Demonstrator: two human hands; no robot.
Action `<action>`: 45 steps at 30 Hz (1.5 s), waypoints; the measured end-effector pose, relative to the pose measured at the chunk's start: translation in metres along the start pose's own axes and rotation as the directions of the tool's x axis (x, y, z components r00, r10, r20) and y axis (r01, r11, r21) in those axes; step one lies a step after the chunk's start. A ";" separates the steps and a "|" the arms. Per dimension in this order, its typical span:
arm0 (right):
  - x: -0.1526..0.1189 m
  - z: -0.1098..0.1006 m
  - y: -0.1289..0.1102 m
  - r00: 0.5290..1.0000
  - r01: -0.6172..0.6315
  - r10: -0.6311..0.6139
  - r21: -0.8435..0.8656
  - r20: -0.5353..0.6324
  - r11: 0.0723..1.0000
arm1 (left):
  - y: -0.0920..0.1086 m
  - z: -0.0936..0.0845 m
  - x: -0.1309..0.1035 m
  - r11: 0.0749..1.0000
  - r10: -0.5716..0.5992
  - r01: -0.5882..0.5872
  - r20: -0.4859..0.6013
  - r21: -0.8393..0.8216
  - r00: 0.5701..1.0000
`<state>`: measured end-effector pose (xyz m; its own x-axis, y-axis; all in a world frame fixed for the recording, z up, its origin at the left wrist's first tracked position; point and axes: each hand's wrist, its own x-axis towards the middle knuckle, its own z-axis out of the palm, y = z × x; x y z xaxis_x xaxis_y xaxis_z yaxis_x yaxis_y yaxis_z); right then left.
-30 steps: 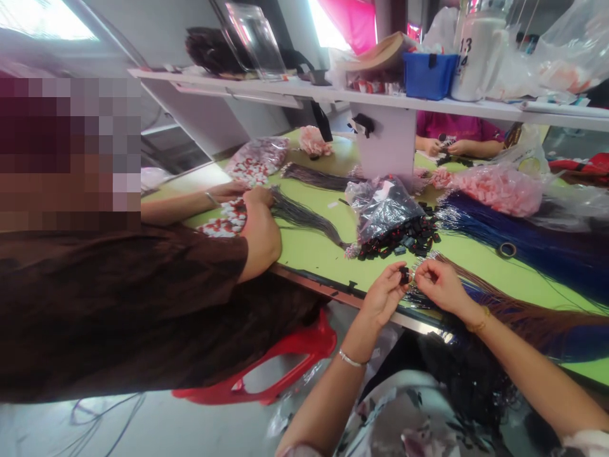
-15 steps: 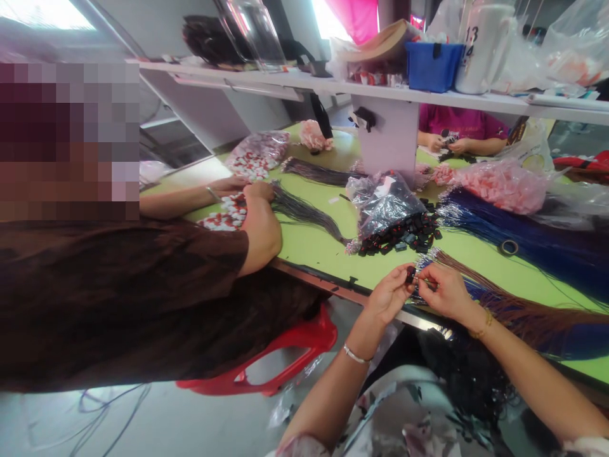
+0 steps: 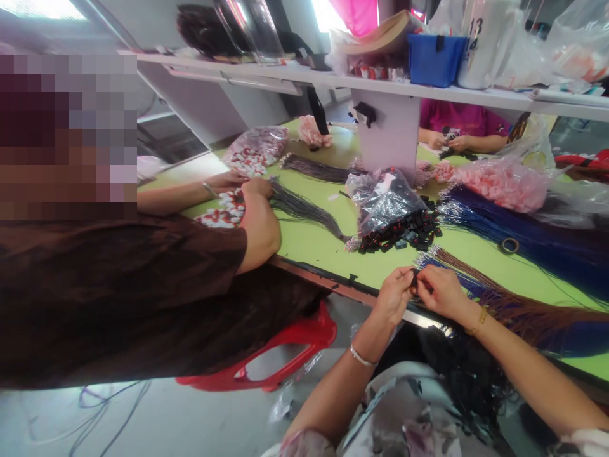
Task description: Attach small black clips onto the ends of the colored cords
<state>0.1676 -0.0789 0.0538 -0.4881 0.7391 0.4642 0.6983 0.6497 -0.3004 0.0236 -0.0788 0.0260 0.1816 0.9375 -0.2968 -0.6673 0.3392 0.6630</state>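
Observation:
Over the table's front edge, my left hand [image 3: 396, 295] pinches a small black connector housing [image 3: 414, 277] between thumb and fingers. My right hand [image 3: 442, 293] is closed against the housing from the other side, its fingertips on a thin wire that they mostly hide. Just behind my right hand lies a bundle of brown wires [image 3: 495, 298] with silvery terminal ends, with blue wires [image 3: 571, 336] under it. A heap of black connector housings [image 3: 404, 236] spills from a clear plastic bag [image 3: 386, 202] beyond my hands.
At left a co-worker's arm [image 3: 261, 222] reaches over red-and-white connectors [image 3: 223, 212] beside grey wires [image 3: 309, 212]. A red stool [image 3: 304, 343] stands below. Blue wires [image 3: 528, 235], a tape ring [image 3: 509, 246] and pink connectors [image 3: 509, 184] lie right. A shelf [image 3: 323, 79] crosses above.
My hands have come closer together, and my right fingertips now press up against the black housing, covering more of it. The left forearm has shifted slightly to the right.

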 end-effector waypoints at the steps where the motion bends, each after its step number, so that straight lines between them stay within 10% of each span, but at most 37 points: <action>1: 0.000 0.000 0.000 1.000 0.025 -0.025 -0.016 -0.004 1.000 | 0.000 0.000 0.000 1.000 -0.005 0.005 0.000 0.000 1.000; 18: 0.002 -0.018 0.023 0.961 -0.277 0.261 0.352 0.095 0.894 | 0.007 -0.006 -0.010 0.984 0.020 -0.015 -0.026 0.180 0.999; 31: 0.008 -0.006 0.034 0.810 -0.260 0.411 -0.372 0.419 0.891 | 0.012 -0.018 -0.009 0.952 -0.053 0.044 0.024 0.304 0.998; 45: 0.014 -0.010 0.020 0.925 -0.378 0.330 0.397 0.187 0.836 | 0.003 -0.001 -0.005 0.999 -0.049 0.049 0.042 0.018 0.998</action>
<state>0.1800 -0.0574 0.0629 -0.3190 0.9315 0.1746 0.5611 0.3341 -0.7573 0.0195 -0.0828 0.0289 0.2442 0.9220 -0.3003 -0.6444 0.3857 0.6602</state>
